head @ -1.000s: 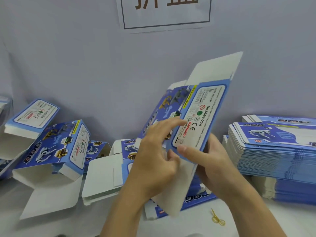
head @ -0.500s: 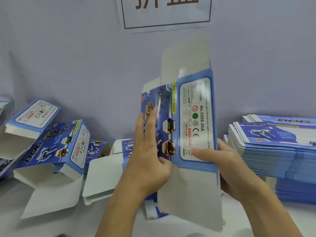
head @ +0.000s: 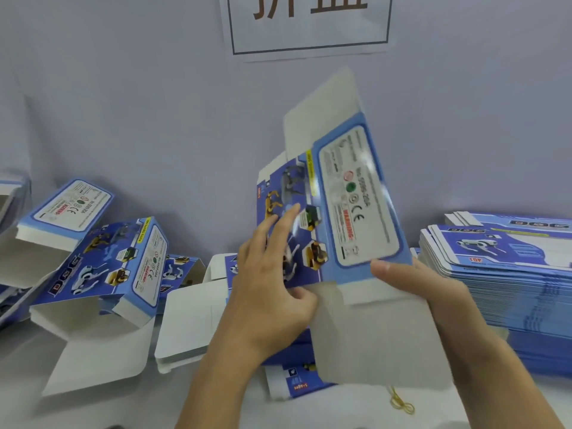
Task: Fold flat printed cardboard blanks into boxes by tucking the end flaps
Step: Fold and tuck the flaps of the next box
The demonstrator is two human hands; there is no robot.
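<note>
Box blank, opened into a sleeve, both end flaps untucked

Held upright above the table [head: 37, 410]: cardboard blank [head: 337, 218], left hand [head: 269, 292] laid on its printed face with fingers nearly straight and thumb at the lower edge, right hand [head: 414, 289] gripping the lower right corner, thumb on front. Folded boxes [head: 102, 261] lie at left, some with flaps still open; tall stack of flat blanks [head: 501, 274] at right, so most work seems to remain

The cardboard box [head: 337, 218] has a glossy blue printed outside that catches light, while its flaps are plain matt grey-white board. At three o'clock, the stack of blanks [head: 501, 274] shows the same glossy print. The wall sign [head: 309, 26] looks like matt paper.
</note>
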